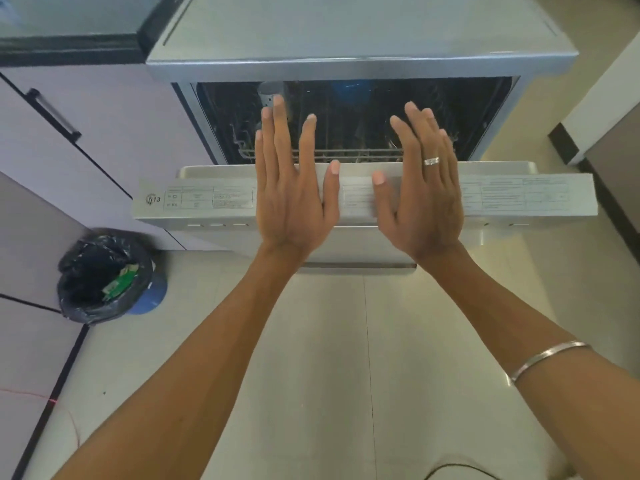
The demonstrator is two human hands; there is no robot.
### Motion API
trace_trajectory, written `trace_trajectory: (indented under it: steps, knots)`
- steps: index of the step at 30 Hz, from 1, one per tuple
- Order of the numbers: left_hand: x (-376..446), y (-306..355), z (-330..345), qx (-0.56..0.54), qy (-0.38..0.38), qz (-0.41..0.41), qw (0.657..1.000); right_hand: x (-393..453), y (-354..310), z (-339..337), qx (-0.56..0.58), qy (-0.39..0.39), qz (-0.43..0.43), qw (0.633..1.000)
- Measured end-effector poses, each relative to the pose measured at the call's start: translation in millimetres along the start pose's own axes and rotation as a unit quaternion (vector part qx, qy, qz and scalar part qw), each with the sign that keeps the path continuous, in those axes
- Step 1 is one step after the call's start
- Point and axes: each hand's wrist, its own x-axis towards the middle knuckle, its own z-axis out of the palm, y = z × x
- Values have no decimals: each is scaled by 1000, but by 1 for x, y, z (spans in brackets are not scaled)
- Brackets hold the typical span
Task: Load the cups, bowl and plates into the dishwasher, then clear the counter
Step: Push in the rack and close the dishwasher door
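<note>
Here, both hands hover flat over the half-open dishwasher door (363, 199).
Left hand (292, 188) and right hand (424, 192) are spread, empty; door label reads "13".

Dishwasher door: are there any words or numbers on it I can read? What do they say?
"13": beside a small round logo at the left end of the dishwasher door's top edge.
Logo itself: too blurred to read.
Printed tables along the same edge: too small and blurred to read.
Nothing else readable.
</note>
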Motion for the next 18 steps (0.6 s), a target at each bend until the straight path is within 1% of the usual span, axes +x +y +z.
trace_trajectory:
  steps: [5, 10, 14, 18]
  knots:
    - [26, -2, 13, 18, 1, -16, 1000, 25, 7, 12, 0, 16, 11, 1000]
    - [53, -5, 24, 47, -21, -36, 998, 52, 14, 22, -15, 16, 23, 1000]
    - [74, -9, 37, 58, -42, -24, 997, 74, 20, 34, -22, 19, 41, 999]
    - [94, -15, 50, 53, -38, -16, 998, 92, 28, 47, -34, 15, 38, 999]
